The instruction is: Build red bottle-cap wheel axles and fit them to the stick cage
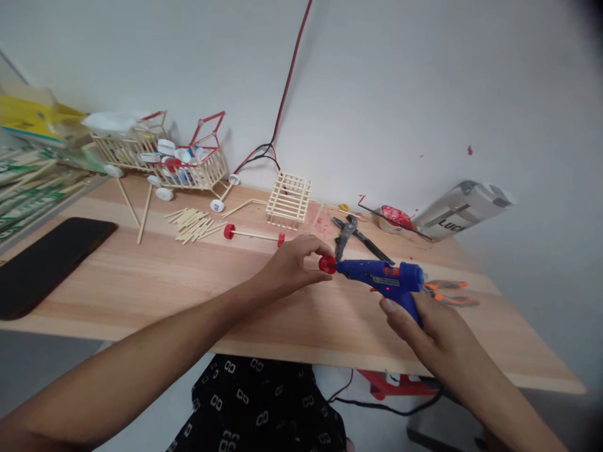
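Between thumb and fingers, my left hand (301, 263) pinches a red bottle cap (327, 264) above the table's middle. My right hand (424, 326) is wrapped around the handle of a blue hot glue gun (381, 276). The gun's nozzle points left and meets the cap, or nearly so; I cannot tell if they touch. Behind my left hand lies a stick axle (257, 235) with a red cap at each end. A slatted box of wooden sticks (288, 201) stands farther back.
Pliers (351, 235) and orange-handled pliers (452, 293) lie beyond the gun. Loose sticks (192, 225) and a black phone (51, 263) are at left. Stick carts (202, 169), one full of caps, stand by the wall. A paint cup (396, 218) and a can (464, 210) stand at right.
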Action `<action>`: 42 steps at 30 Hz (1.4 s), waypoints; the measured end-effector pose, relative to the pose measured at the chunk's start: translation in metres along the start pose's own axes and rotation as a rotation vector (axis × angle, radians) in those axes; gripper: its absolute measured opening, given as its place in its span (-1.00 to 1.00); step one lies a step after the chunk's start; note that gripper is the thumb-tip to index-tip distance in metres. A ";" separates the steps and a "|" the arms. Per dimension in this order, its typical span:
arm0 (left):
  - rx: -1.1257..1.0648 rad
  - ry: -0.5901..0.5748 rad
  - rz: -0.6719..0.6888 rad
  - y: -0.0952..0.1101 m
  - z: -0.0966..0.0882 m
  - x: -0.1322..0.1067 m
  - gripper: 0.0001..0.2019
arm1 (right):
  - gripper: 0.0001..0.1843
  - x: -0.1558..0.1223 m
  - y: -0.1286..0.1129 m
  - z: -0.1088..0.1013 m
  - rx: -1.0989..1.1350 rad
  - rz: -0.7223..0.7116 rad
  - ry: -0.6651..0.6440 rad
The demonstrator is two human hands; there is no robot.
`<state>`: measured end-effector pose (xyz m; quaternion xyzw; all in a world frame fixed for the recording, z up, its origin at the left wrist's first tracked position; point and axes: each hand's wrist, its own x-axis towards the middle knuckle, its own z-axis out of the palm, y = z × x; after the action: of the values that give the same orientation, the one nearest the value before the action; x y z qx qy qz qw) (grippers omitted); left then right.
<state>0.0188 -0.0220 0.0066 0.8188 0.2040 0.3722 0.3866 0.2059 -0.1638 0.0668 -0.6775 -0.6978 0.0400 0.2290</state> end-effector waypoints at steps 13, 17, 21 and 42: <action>0.004 0.003 -0.002 0.000 0.001 0.000 -0.77 | -0.51 0.000 0.000 -0.001 -0.003 0.012 0.002; -0.001 0.000 -0.002 -0.001 0.001 0.000 -0.76 | -0.51 -0.001 -0.001 -0.001 -0.009 0.017 0.000; 0.004 -0.002 -0.011 -0.001 0.001 0.000 -0.77 | -0.50 -0.002 -0.001 -0.001 -0.007 0.012 -0.005; 0.007 -0.010 -0.008 0.000 0.001 0.000 -0.76 | -0.46 0.001 -0.004 -0.002 -0.004 0.036 -0.015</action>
<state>0.0193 -0.0226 0.0062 0.8212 0.2069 0.3657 0.3861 0.2026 -0.1641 0.0705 -0.6900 -0.6874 0.0480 0.2216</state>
